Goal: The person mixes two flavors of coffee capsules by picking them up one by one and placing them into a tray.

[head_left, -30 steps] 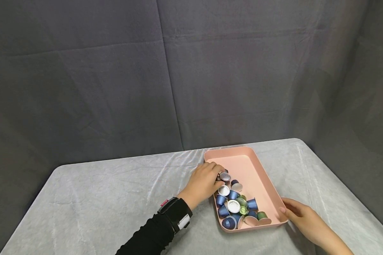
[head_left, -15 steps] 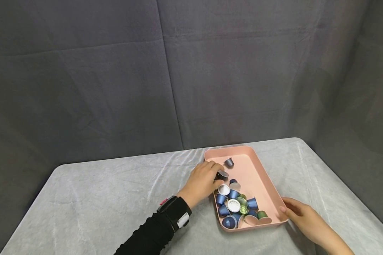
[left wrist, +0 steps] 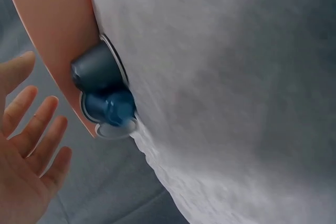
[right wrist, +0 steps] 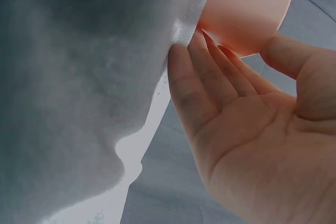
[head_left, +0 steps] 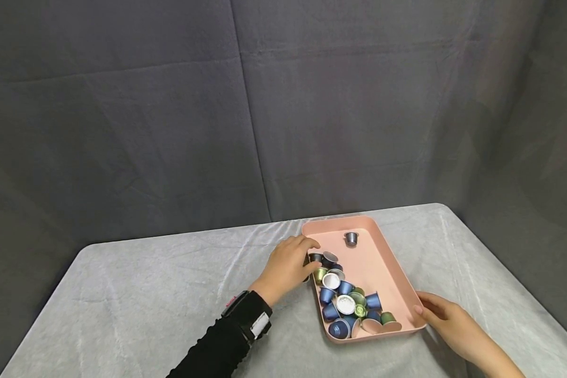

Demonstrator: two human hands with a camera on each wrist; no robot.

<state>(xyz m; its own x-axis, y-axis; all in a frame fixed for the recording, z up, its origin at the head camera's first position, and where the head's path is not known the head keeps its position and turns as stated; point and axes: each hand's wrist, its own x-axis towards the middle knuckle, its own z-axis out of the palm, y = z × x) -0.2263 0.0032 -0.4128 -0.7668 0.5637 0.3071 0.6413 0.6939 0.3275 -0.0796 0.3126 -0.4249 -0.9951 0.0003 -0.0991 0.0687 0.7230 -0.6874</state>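
My left hand [head_left: 287, 265] hovers over the left rim of a pink tray [head_left: 382, 262], fingers spread and apart from the capsules. In the left wrist view, a dark coffee capsule [left wrist: 97, 67] and a blue capsule [left wrist: 107, 107] sit outside the tray wall [left wrist: 58, 19], on the cloth. The hand [left wrist: 29, 166] mostly hides that spot from the head view. My right hand [head_left: 453, 325] grips the near right corner of the tray, thumb at the rim and fingers along the outer side. A lone dark grey capsule [head_left: 352, 239] lies in the far part of the tray.
Several blue, green and silver-lidded capsules crowd the tray's left and near side, among them a white-lidded one [head_left: 345, 304]. A grey cloth [head_left: 146, 304] covers the table, and a dark grey curtain [head_left: 170, 131] hangs behind it.
My left hand has drawn back left, its fingers off the capsules. The dark grey capsule has rolled right in the far part of the tray. The right hand stays put.
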